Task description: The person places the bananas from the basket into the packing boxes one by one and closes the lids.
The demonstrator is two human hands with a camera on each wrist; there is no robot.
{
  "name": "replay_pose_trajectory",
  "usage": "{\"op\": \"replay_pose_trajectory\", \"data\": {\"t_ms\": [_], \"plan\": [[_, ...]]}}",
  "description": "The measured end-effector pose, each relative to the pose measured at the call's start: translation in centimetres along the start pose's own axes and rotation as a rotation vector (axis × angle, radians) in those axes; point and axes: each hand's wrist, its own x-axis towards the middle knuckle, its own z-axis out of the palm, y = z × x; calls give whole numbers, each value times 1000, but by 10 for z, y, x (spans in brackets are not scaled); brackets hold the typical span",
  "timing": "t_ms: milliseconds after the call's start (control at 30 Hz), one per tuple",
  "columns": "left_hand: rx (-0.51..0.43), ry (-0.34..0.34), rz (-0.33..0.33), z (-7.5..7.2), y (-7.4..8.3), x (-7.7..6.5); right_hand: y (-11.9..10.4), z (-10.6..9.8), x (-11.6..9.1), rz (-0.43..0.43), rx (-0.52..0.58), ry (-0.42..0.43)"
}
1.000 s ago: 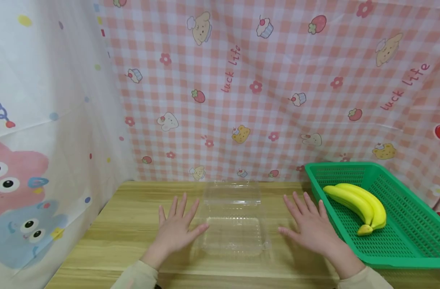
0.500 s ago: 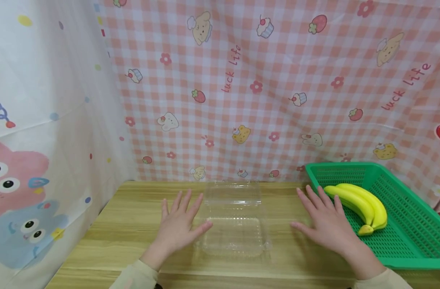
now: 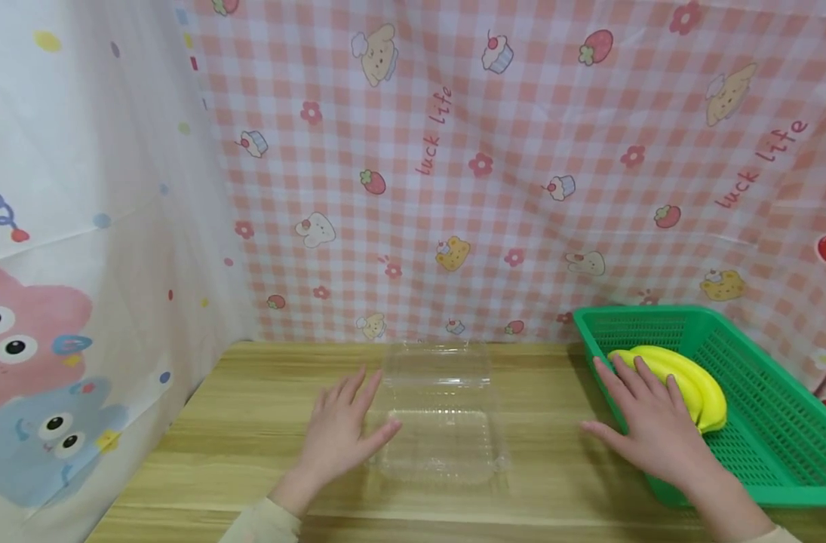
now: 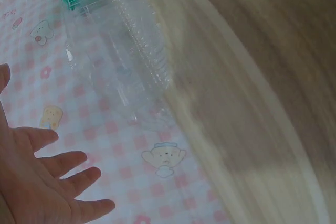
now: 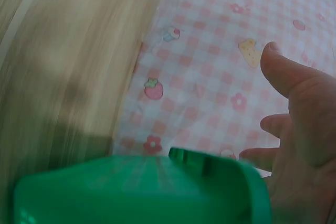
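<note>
A clear plastic clamshell box [image 3: 440,441] stands in the middle of the wooden table, its lid [image 3: 436,362] folded back. Just left of it is my left hand [image 3: 338,437], fingers spread and holding nothing; in the left wrist view the same hand [image 4: 42,182] shows its palm and spread fingers beside the box [image 4: 115,51]. My right hand [image 3: 660,434] hovers over the near left rim of a green basket [image 3: 779,494], fingers extended. It overlaps the yellow bananas [image 3: 704,388] in the basket and hides their stem end. The right wrist view shows this hand [image 5: 299,124] holding nothing above the basket [image 5: 142,192].
The wooden table [image 3: 222,452] ends at a pink checked cloth [image 3: 413,188] hanging behind it. On the left hangs a white printed curtain [image 3: 148,249]. The basket's raised walls surround the bananas at the table's right side.
My right hand has moved right, from beside the basket to over its left rim and part of the bananas. The left hand has shifted slightly right and tilted. Box and basket stay put.
</note>
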Motion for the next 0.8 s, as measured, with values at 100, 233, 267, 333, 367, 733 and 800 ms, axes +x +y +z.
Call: {"op": "replay_pose_trajectory", "data": {"t_ms": [100,233,267,333,367,733,800], "plan": [[-36,6,-15,1,0,1,8,-4,-2,7,-1,3],[-105,-9,-79,1,1,3,17,-10,-3,25,4,5],[-123,-15,-97,1,1,4,19,-11,-4,28,5,8],[-156,-28,-128,1,2,5,23,-14,-4,27,4,21],[-172,-32,-142,0,3,6,25,-15,-4,26,2,30],[-367,-50,-250,1,-1,11,44,-30,-3,25,0,60],[-407,-59,-279,1,-1,12,46,-33,-1,29,-4,57]]}}
